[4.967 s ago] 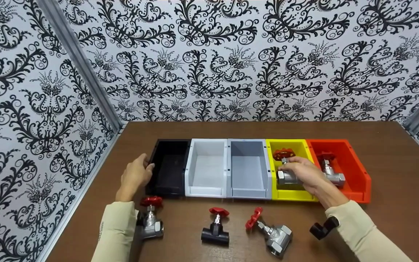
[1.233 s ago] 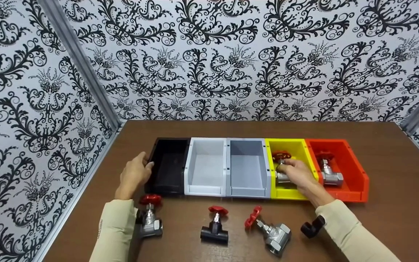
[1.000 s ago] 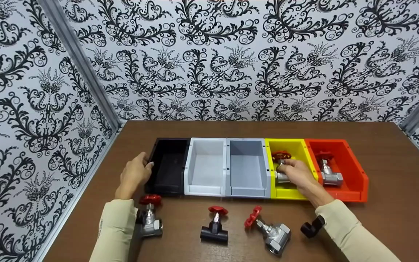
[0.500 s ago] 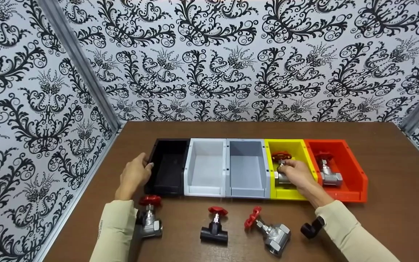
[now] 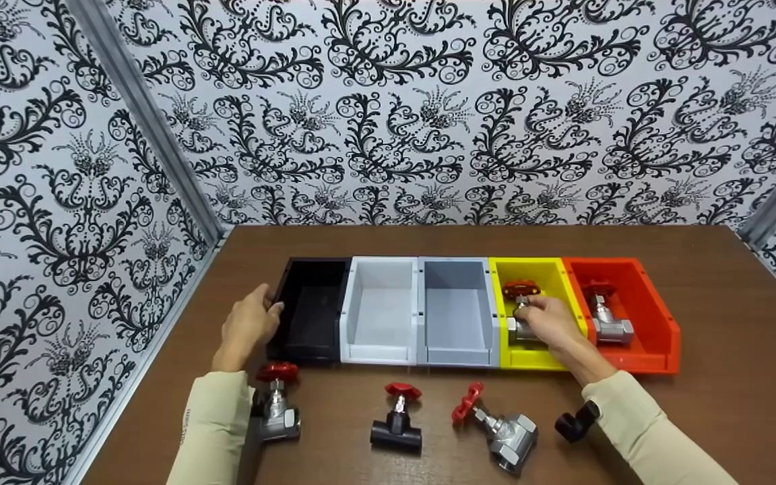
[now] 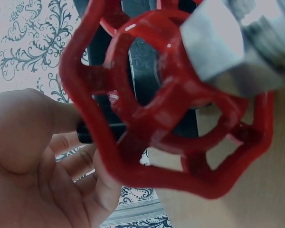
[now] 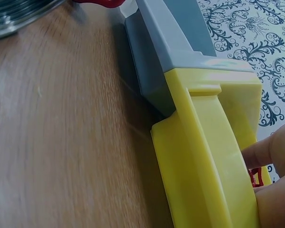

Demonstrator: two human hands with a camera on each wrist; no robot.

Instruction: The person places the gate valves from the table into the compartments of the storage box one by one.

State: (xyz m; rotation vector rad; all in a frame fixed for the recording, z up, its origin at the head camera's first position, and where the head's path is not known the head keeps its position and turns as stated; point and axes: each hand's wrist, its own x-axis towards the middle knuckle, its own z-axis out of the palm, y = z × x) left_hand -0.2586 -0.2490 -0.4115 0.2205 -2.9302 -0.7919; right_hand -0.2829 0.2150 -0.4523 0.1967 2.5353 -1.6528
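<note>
My right hand reaches into the yellow bin and pinches a steel valve below its red handwheel. The valve sits low in that bin, partly covered by the fingers. In the right wrist view the fingers show beyond the yellow wall, with a bit of red wheel between them. At the far left, my left hand rests beside the black bin, fingers loosely bent and thumb at its side wall. A second steel valve stands just below that hand; its red handwheel fills the left wrist view.
A white bin and a grey bin continue the row. The red bin contains a steel valve. In front lie a black tee valve and a tilted steel valve. Patterned walls stand behind and left.
Since five seconds ago my right hand has lowered the steel valve into the yellow bin. Over the last second both hands have stayed in place.
</note>
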